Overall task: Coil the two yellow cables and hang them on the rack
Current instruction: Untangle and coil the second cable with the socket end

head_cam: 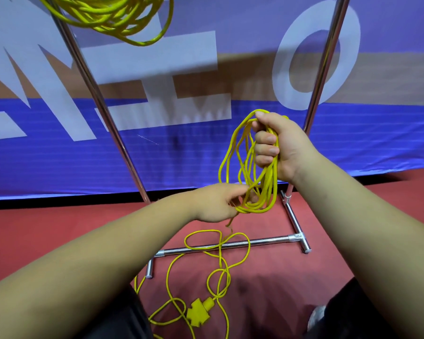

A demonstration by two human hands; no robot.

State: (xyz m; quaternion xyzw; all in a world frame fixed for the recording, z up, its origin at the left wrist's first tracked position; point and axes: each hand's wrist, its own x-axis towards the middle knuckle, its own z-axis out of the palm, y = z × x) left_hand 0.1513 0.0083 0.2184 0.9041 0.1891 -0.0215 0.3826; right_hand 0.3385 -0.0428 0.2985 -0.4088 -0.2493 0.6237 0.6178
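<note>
Roughly halfway: first cable (113,18) is coiled and hangs high on the rack (101,106), top left of view, though its hook or bar is out of frame. Second cable (255,209) is part-coiled. Right hand (284,145) is fisted round the top of a bunch of loops, held up between the uprights. Left hand (213,204) is at the bottom of those loops, fingers curled on a strand, apparently feeding or tidying the next turn. The tail (203,231) lies loose on the floor (59,236) in several overlapping loops, running back to the plug (201,311) near the person's legs. Left to do: gather the tail and plug, then hang the coil. The tail crosses over the base bar (255,242) and one loop sits right at its left foot, so a pull could snag there or on its own crossings; better drawn up slowly. There is open room between the two uprights in front of the banner (230,155), enough to lift the coil straight up. The right upright (328,57) is just beside the right hand, so little margin on that side. The hanging coil takes the upper left, so free space looks to be right of it
</note>
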